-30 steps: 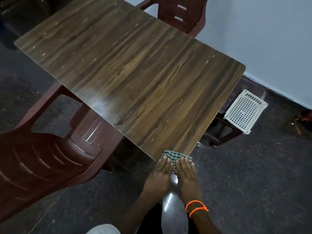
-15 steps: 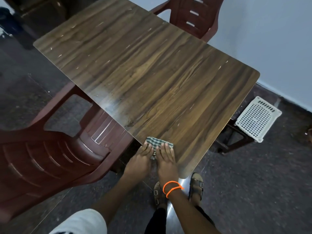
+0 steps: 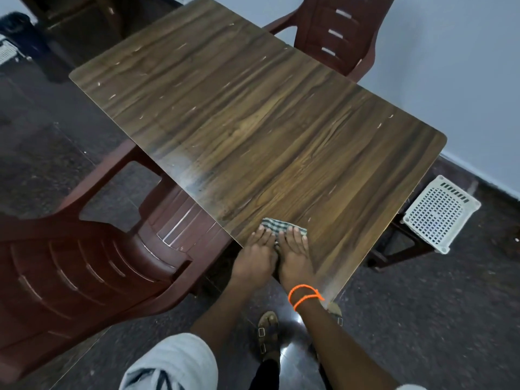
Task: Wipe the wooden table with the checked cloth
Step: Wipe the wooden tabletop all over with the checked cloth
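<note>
The wooden table (image 3: 253, 122) is a long brown rectangle with pale scratches, running from the near right to the far left. A small green-and-white checked cloth (image 3: 277, 225) lies flat near its front left edge. My left hand (image 3: 256, 257) and my right hand (image 3: 295, 256) press side by side on the cloth, palms down, fingers together and pointing away from me. Most of the cloth is hidden under my fingers. An orange cord circles my right wrist.
A maroon plastic chair (image 3: 84, 266) stands tucked against the table's left edge, another maroon chair (image 3: 334, 32) at the far side. A white perforated plastic stool (image 3: 440, 213) sits by the table's right corner near the wall. My sandalled feet are on dark floor.
Both hands have slid the cloth from the table's near corner leftward along the front edge and further onto the tabletop. The camera has moved closer over the table.
</note>
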A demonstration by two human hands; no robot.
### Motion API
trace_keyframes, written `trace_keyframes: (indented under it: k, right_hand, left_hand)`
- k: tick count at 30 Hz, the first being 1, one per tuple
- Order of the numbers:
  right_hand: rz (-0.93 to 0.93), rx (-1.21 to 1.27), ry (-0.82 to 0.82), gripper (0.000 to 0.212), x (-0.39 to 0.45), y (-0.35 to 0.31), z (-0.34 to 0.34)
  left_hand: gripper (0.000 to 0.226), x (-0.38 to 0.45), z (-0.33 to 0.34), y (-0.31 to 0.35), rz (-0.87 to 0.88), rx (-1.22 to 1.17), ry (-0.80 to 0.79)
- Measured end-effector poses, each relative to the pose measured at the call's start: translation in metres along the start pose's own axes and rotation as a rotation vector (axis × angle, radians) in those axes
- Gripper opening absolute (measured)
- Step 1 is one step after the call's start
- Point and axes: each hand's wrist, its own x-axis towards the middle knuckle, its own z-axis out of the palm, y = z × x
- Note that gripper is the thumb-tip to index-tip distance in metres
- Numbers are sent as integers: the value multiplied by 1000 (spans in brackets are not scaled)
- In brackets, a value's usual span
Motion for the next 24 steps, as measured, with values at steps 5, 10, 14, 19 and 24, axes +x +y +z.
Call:
trace_keyframes:
  k: [5,10,14,19,24]
  right_hand:
    - [-129,-28,-52,56,-4,-37,17]
    - [-136,-7,-66,55,-41,-14,12]
    - [-60,-18,-17,53,-28,19,-9]
    - [-28,2,8,49,24,22,-15]
    - [-97,45,32,42,41,-7,-2]
  left_hand:
    - [51,-18,-17,-39,-54,89,-82]
    - [56,-41,-8,-7,145,310,-215]
    - [57,-11,6,15,125,325,-167]
    - [56,36,4,5,127,315,-104]
    - [57,31,-15,-35,77,96,-90]
